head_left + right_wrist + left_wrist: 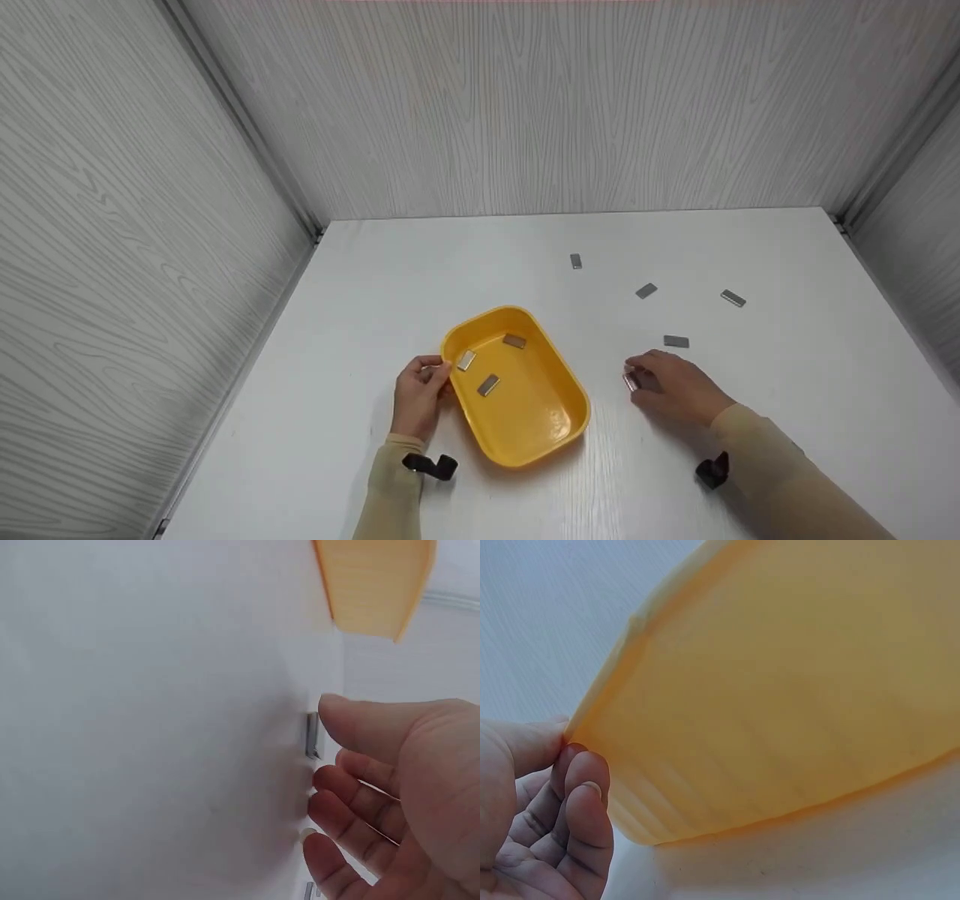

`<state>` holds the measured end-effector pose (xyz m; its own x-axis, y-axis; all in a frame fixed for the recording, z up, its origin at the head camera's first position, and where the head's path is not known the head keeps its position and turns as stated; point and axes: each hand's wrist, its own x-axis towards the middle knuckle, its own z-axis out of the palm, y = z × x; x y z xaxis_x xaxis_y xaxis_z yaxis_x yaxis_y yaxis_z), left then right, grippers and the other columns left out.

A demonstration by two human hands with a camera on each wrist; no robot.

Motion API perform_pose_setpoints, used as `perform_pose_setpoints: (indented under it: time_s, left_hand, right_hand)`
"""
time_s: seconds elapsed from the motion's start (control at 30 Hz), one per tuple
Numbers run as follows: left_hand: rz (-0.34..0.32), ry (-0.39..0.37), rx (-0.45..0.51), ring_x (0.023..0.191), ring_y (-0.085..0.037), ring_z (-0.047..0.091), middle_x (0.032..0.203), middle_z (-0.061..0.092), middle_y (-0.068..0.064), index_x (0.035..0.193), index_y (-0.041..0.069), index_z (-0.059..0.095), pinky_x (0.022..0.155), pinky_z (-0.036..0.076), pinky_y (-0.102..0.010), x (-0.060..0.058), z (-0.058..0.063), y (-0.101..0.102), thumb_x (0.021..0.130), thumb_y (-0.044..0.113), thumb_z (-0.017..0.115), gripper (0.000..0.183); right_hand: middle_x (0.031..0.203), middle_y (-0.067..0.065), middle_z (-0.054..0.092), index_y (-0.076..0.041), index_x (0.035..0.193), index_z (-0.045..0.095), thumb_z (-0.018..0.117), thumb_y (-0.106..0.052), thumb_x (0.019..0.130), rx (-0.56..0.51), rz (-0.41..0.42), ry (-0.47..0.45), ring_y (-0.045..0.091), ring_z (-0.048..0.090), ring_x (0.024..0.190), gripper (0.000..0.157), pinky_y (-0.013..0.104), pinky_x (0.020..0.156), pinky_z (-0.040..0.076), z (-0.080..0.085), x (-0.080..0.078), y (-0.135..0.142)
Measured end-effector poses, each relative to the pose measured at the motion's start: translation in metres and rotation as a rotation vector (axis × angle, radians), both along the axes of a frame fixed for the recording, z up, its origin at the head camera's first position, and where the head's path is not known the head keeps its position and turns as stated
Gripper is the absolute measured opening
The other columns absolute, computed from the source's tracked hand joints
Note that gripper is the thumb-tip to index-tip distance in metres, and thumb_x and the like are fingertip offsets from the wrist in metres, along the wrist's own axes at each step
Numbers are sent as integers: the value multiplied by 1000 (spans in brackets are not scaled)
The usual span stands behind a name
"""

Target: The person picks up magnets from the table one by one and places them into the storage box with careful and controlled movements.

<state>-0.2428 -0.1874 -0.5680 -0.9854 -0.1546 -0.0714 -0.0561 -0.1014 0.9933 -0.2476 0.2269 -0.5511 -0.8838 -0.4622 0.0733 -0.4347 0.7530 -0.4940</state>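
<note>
A yellow plastic tray with rounded corners stands on the white table. My left hand pinches its left rim between thumb and fingers; the left wrist view shows the thumb on the rim and the fingers curled beneath. Inside the tray lie a pale-faced metal block and two darker blocks. Right of the tray, my right hand reaches down around another small metal block. In the right wrist view, that block sits by the thumb tip, with the fingers spread apart from it.
Beyond my right hand lie several more small grey blocks: one nearby, one farther back, one at right and one near the back. Wood-grain panels wall the table at the back and sides.
</note>
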Motion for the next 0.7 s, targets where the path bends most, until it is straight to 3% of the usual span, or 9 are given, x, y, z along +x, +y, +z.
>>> perform_pose_setpoints:
  time_s: [0.17, 0.33, 0.7]
  left_hand:
    - [-2, -15, 17, 74, -22, 60, 100, 63, -25, 111, 3, 57, 67, 54, -30, 1, -1, 0, 91, 22, 68, 30]
    - [0, -26, 9, 75, -23, 60, 100, 63, -25, 111, 3, 57, 67, 54, -30, 1, 0, 0, 91, 22, 68, 29]
    - [5, -46, -19, 76, -24, 59, 100, 64, -21, 111, 6, 58, 67, 53, -30, 1, 1, 0, 91, 24, 67, 29]
  right_hand:
    - [118, 5, 61, -4, 128, 58, 72, -23, 86, -12, -40, -89, 24, 55, 108, 49, 46, 99, 43, 1, 0, 4]
    - [108, 1, 60, -5, 125, 60, 76, -31, 82, -41, -94, -144, 21, 54, 99, 52, 43, 93, 46, -1, -3, 2]
    - [102, 0, 58, -8, 116, 63, 79, -32, 79, -48, -166, -148, 20, 53, 94, 47, 41, 90, 47, -6, -6, -6]
